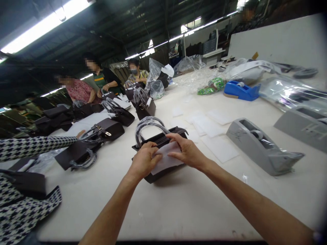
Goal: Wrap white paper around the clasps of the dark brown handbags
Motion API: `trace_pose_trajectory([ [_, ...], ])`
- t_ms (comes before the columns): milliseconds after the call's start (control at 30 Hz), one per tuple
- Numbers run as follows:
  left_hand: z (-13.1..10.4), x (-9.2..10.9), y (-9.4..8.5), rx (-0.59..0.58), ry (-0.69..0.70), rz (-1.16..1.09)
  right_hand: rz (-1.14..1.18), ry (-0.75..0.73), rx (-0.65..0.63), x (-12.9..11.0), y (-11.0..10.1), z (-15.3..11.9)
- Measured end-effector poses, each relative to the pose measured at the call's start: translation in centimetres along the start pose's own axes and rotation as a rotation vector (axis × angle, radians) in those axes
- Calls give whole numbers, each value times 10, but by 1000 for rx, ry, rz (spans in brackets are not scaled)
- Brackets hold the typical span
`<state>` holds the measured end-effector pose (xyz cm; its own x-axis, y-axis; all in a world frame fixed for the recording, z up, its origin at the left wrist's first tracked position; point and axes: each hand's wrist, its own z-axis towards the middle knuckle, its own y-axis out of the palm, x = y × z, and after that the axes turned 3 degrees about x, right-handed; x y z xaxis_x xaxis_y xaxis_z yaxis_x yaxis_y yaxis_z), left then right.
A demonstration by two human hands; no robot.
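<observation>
A dark brown handbag (159,177) stands on the white table in front of me, its top open and its handle (150,123) wrapped in clear plastic. Against its near side lies a white sheet (167,159). My left hand (146,157) pinches the sheet's left edge between thumb and fingers. At the sheet's upper right, my right hand (186,149) grips it, with fingers at the bag's rim. Fingers partly cover the bag's opening, so its inside shows only in part.
Loose white sheets (209,127) lie right of the bag. Beyond them are grey tape dispensers (263,146), a blue dispenser (241,90) and clear plastic bags (293,92). More handbags (108,129) crowd the left, where a co-worker's checkered sleeve (38,146) reaches in. Several people stand behind.
</observation>
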<state>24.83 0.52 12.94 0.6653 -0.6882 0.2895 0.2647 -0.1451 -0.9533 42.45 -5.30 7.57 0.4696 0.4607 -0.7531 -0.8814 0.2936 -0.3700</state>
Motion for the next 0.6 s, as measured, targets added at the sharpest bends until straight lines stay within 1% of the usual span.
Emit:
trace_pose_trajectory([
  [67,-2,1,2,28,-11,25,-88,-69,4,-3,5,-3],
  [100,-3,2,3,37,-15,34,-131,-80,-1,-4,8,-4],
  [200,-5,2,4,33,-24,55,-210,-55,-9,-3,15,-7],
  [333,-5,2,3,12,-42,65,-167,-37,13,1,19,-6],
  [500,-9,6,3,56,-110,72,-119,-9,-15,4,19,-6],
  [600,-13,8,6,80,-119,45,-143,50,-22,12,20,-9],
])
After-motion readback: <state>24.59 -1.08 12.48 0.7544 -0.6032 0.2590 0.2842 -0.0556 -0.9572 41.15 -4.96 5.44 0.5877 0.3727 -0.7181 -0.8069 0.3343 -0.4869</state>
